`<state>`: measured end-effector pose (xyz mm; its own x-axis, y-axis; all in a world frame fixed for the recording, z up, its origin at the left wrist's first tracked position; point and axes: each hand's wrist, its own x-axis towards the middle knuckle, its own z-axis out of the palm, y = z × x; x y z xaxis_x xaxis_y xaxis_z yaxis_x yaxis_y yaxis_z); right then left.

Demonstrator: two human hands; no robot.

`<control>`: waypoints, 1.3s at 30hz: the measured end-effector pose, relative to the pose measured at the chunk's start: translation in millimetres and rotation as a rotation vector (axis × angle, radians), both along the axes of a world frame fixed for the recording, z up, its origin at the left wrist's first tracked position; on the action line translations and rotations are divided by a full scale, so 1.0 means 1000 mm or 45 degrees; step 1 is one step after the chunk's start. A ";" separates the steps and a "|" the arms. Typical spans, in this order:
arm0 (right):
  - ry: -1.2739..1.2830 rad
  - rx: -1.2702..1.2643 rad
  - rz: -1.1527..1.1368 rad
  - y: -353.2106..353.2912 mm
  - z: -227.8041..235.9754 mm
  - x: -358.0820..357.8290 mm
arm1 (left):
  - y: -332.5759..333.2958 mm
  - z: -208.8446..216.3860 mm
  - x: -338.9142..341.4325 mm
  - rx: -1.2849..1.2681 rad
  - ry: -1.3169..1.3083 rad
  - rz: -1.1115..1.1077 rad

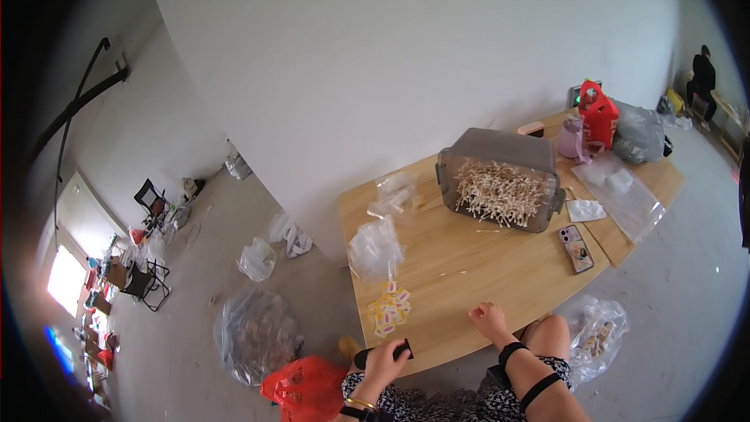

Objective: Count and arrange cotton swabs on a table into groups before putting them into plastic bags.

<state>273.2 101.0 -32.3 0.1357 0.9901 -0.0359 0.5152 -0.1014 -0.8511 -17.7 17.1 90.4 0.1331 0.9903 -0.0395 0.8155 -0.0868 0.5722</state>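
Left hand (384,362): fingers bent round a black object (362,358), little gap left in the grip; its ends show at 9 and 1 o'clock of the knuckles, its kind unclear.
Right hand (489,320): above the near edge of the wooden table (437,320), fingers loosely curled; whether anything is pinched between them cannot be told.
Printed slips (389,309): white and yellow, loosely overlapping, at 12 o'clock from the left hand, near it; the print is too small to read.
Red carrier bag (598,119): pale lettering, at 2 o'clock from the right hand, well apart.
Cotton swabs (500,194): massed in a grey translucent bin (500,146) tipped on its side, at 12 o'clock from the right hand.
Stray swabs (451,273): on the tabletop, at 11 o'clock from the right hand.
Smartphone (576,250): at 2 o'clock from the right hand.
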 end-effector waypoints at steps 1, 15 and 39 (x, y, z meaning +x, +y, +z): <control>-0.194 0.072 -0.041 0.002 0.008 -0.019 | 0.013 0.004 -0.009 0.043 -0.025 0.078; -0.663 0.291 -0.073 0.010 0.039 -0.064 | 0.229 -0.086 -0.046 0.117 -0.013 0.421; -0.405 0.216 -0.170 0.005 0.044 -0.055 | 0.088 0.035 -0.036 -0.045 -0.912 0.512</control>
